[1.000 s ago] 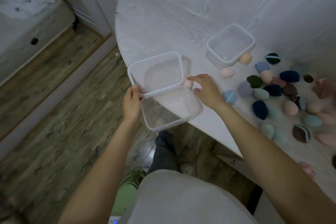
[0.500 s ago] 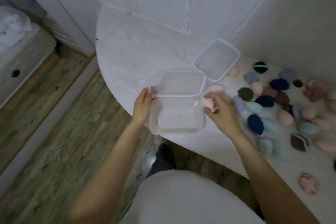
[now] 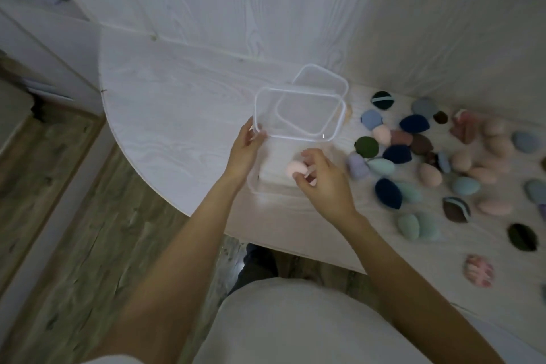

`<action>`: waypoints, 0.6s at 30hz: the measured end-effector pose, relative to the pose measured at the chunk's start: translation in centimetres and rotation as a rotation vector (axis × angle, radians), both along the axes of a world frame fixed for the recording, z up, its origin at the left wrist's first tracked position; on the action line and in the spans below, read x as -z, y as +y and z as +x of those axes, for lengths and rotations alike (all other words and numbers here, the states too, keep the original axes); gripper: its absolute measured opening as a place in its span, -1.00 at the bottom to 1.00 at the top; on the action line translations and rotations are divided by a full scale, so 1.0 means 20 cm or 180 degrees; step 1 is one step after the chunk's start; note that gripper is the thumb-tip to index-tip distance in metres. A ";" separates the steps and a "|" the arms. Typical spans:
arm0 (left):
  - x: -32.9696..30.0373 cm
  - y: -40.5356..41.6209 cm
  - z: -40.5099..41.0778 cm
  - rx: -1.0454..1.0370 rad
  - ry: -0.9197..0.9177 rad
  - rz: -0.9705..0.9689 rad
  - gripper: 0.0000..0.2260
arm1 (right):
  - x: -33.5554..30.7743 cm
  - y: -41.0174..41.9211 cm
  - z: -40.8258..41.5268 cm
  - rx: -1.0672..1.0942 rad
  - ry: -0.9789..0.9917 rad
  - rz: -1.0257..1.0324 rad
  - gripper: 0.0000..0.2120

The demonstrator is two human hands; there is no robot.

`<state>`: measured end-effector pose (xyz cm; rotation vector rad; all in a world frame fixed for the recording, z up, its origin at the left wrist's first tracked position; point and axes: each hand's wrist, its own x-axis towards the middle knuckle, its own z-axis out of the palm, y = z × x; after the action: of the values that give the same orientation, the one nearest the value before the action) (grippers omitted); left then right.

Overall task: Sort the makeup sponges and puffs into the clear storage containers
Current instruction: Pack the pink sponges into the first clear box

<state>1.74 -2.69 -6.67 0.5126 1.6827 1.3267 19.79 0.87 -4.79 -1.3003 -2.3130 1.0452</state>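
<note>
Pink sponge going into the near clear container.

Pale pink, egg-shaped makeup sponge (image 3: 296,169) sits pinched in the fingertips of the right hand (image 3: 325,183), low over the near clear container (image 3: 267,183) at the table's (image 3: 177,127) curved edge, seemingly about to be dropped in. Left hand (image 3: 243,151) grips the corner of a clear lid (image 3: 298,114) and tilts it up and back, likely to keep the opening free. Behind it stands a second clear container (image 3: 322,83). Well to the right, the unsorted sponges and puffs (image 3: 443,162) lie scattered across the table: navy, teal, pink, brown, green. Little of the sorting looks done yet.
</note>
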 end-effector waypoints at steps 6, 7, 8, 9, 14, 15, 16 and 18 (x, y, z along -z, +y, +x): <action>-0.02 -0.23 0.02 0.0229 0.0146 -0.0452 -0.41 | 0.07 -0.02 -0.09 -0.0347 -0.0454 0.0145 -0.80; -0.01 -0.27 0.02 0.0278 0.0170 -0.0545 -0.48 | 0.08 -0.02 -0.09 -0.0360 -0.0447 0.0121 -0.80; -0.01 -0.30 0.02 0.0319 0.0133 -0.0618 -0.56 | 0.08 -0.02 -0.10 -0.0390 -0.0425 0.0108 -0.80; -0.02 -0.33 0.02 0.0326 0.0048 -0.0653 -0.63 | 0.08 -0.03 -0.11 -0.0445 -0.0404 0.0099 -0.79; 0.00 -0.33 0.03 0.0237 0.0038 -0.0385 -0.68 | 0.10 -0.03 -0.23 -0.0860 -0.0631 0.0116 -0.72; 0.00 -0.32 0.03 0.0212 0.0080 -0.0334 -0.69 | 0.11 -0.04 -0.25 -0.0884 -0.0744 0.0164 -0.72; 0.00 -0.31 0.04 0.0201 0.0140 -0.0296 -0.70 | 0.11 -0.03 -0.26 -0.0871 -0.0847 0.0230 -0.72; 0.02 -0.30 0.04 0.0219 0.0333 -0.0290 -0.70 | 0.12 -0.02 -0.28 -0.0690 -0.0930 0.0265 -0.75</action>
<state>2.49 -8.67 -7.04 0.5898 1.7859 1.1859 14.23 0.38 -7.14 -1.2640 -2.7348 0.8557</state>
